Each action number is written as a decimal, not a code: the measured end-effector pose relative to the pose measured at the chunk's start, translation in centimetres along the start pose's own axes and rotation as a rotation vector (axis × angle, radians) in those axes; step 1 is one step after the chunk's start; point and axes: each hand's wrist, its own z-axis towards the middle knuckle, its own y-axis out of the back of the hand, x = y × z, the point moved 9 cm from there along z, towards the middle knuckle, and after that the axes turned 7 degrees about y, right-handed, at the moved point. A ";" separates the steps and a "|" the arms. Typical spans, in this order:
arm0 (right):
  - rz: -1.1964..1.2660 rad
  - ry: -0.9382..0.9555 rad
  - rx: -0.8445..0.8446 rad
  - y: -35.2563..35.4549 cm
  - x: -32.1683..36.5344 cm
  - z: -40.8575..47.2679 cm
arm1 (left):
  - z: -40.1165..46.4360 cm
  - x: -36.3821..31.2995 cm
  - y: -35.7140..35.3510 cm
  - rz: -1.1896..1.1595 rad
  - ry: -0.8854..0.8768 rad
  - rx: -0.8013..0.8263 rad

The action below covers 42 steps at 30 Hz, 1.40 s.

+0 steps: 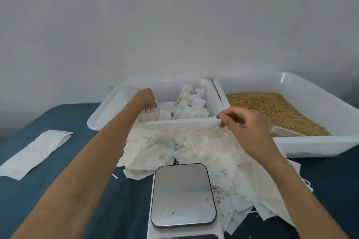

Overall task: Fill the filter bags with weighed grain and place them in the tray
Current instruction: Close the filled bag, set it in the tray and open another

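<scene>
My left hand [146,98] reaches into the white tray [108,106] at the back centre, its curled fingers on a filled filter bag [150,111] at the left end of the rows of filled bags [191,105]. My right hand [240,122] pinches the top edge of an empty filter bag [209,132] lifted from the loose pile of empty bags [161,145] in front of the tray. To the right, a second white tray [320,101] holds brown grain [272,108] and a white scoop [285,132]. The scale [182,194] stands in front with a few stray grains on its bare plate.
A flat white paper sleeve [37,151] lies on the dark teal table cover [58,190] at the left. More empty bags [258,200] spill to the right of the scale. A plain grey wall rises behind the trays.
</scene>
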 end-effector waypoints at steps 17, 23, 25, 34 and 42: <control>0.167 0.002 -0.039 1.2 0.7 -0.3 | -21.8 -10.8 -6.1 -0.191 -0.649 -0.087; 0.200 0.015 -0.055 1.3 0.8 -0.3 | -21.6 -12.1 -5.5 -0.167 -0.643 -0.162; 0.196 0.019 -0.052 1.2 0.8 -0.3 | -21.9 -11.3 -5.0 -0.236 -0.651 -0.202; -0.008 0.193 -0.019 -1.0 3.6 -1.9 | -20.8 -3.5 -4.2 -1.177 -0.443 0.153; 0.384 -0.107 0.563 -8.8 3.1 -5.3 | -21.4 0.3 -5.4 -1.438 -0.248 0.309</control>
